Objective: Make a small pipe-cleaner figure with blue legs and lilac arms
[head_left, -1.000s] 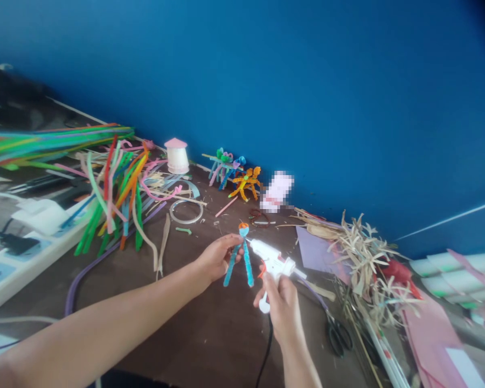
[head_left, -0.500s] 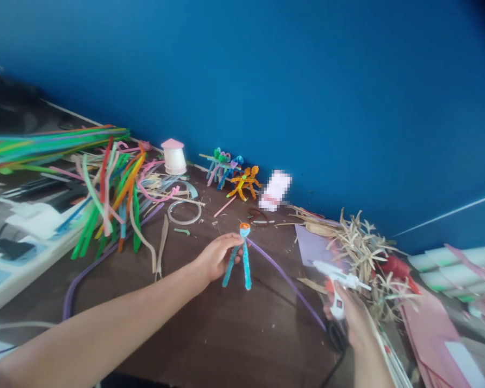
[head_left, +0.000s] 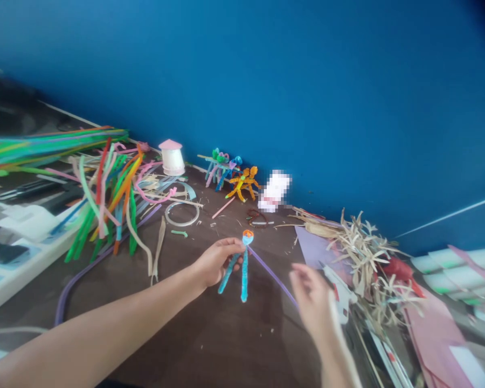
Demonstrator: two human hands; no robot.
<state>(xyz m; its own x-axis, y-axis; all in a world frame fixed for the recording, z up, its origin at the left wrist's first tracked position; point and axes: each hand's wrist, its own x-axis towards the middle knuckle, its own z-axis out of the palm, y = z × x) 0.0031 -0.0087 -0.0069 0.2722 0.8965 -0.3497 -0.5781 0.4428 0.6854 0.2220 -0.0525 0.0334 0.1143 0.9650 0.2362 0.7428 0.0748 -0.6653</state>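
My left hand (head_left: pixel 223 260) pinches a blue pipe-cleaner figure (head_left: pixel 244 272) above the middle of the table. The figure has two fuzzy blue legs hanging down and a small round top with orange inside. Behind the figure, a purple pipe cleaner (head_left: pixel 272 274) runs off to the right, and my right hand covers its lower end. Slightly blurred, my right hand (head_left: pixel 312 296) is open with loosely bent fingers and holds nothing. Just right of it lies a white hot glue gun (head_left: pixel 345 299), partly hidden by the hand and wrist.
Coloured pipe cleaners (head_left: pixel 109 199) and a white power strip (head_left: pixel 44 253) fill the left side. Pipe-cleaner figures (head_left: pixel 243 184) and a small white pot (head_left: pixel 172 159) with a pink top stand near the blue wall. Dried husk strips (head_left: pixel 358 242) and pink sheets (head_left: pixel 432 328) lie at right.
My right hand has let go of the hot glue gun, which now lies on the table at right, and has moved left towards the figure. My left hand still holds the figure, slightly lower.
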